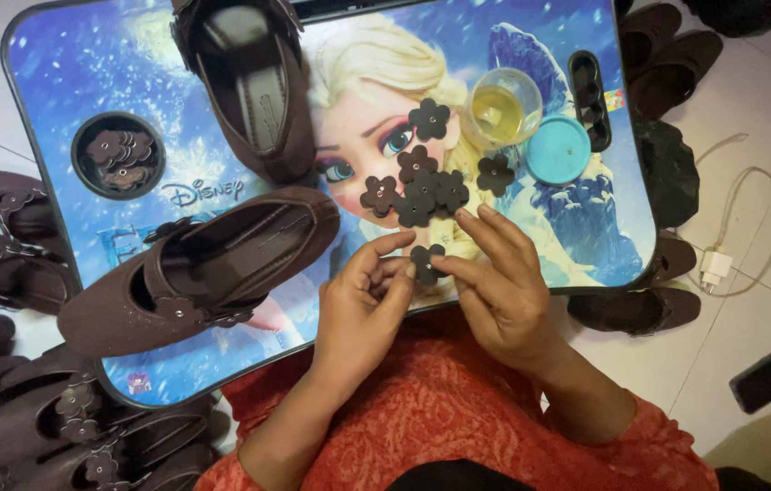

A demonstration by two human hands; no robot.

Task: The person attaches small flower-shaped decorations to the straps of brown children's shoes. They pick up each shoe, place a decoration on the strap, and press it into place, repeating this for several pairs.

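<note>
Lap table (58, 82), fingers (458, 266) pinching flower (425, 262)

Head view, steeply down, seemingly close.

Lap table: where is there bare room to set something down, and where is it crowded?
The lap table has free patches: far-left corner above the round recess, and near-right corner past the right hand. Crowded: brown flower pieces, cup and blue lid; two shoes fill the middle-left.
</note>
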